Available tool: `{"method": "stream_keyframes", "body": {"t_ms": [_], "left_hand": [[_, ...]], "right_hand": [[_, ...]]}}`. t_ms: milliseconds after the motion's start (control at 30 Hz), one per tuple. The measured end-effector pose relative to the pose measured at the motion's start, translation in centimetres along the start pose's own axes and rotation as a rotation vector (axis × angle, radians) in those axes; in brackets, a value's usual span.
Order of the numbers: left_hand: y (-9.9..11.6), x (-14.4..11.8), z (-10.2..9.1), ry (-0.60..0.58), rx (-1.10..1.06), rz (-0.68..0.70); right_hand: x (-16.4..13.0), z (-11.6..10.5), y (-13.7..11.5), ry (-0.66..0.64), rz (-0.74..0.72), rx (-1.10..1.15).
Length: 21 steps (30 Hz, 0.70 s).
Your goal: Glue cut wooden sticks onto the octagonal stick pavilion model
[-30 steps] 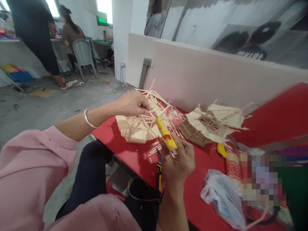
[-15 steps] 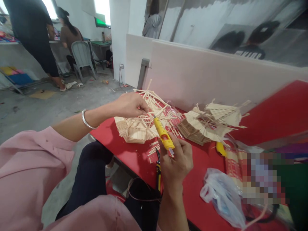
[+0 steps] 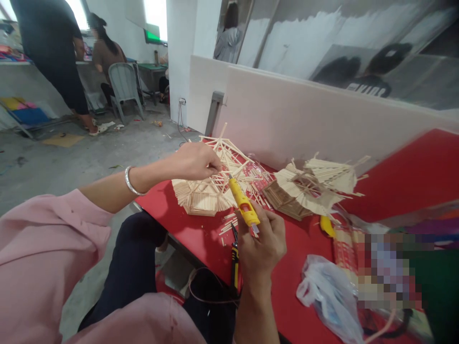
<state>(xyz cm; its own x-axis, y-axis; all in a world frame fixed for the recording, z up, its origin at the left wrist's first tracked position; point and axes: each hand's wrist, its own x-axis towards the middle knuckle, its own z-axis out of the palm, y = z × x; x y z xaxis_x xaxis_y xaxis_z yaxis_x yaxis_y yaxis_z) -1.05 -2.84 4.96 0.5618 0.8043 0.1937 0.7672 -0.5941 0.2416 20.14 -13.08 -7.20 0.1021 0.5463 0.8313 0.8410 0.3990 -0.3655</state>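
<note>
My right hand (image 3: 263, 239) is wrapped round a yellow hot glue gun (image 3: 244, 203), its nozzle pointing up and left. My left hand (image 3: 197, 160) is pinched, palm down, beside the nozzle tip. A thin wooden stick (image 3: 226, 172) seems to poke out of its fingertips towards the nozzle; the fingers partly hide it. Below and behind both hands stands a small model building (image 3: 201, 203) of pale sticks, with a flared slatted roof and an open stick frame above. Loose sticks (image 3: 228, 223) lie in front of it.
A second stick model (image 3: 304, 188) stands right on the red table (image 3: 193, 239). Black-and-yellow pliers (image 3: 234, 263) lie near the front edge, a cable (image 3: 211, 301) hanging below. A plastic bag (image 3: 328, 296) lies at right. White boards (image 3: 287, 114) lean behind. Other people (image 3: 50, 48) are at back left.
Both hands stay nearly still, the glue gun nozzle keeping close to the left fingertips. The whole view has shifted slightly.
</note>
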Motion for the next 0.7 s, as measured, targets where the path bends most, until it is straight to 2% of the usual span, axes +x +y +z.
{"method": "stream_keyframes", "body": {"t_ms": [300, 500, 700], "left_hand": [[0.5, -0.1, 0.0, 0.019, 0.022, -0.001], [0.0, -0.1, 0.2, 0.007, -0.011, 0.032], [-0.2, -0.1, 0.4, 0.053, -0.055, 0.077]], "right_hand": [[0.4, 0.1, 0.2, -0.011, 0.073, 0.088], [1.1, -0.2, 0.2, 0.0, 0.024, 0.07], [2.7, -1.0, 0.2, -0.041, -0.025, 0.002]]}}
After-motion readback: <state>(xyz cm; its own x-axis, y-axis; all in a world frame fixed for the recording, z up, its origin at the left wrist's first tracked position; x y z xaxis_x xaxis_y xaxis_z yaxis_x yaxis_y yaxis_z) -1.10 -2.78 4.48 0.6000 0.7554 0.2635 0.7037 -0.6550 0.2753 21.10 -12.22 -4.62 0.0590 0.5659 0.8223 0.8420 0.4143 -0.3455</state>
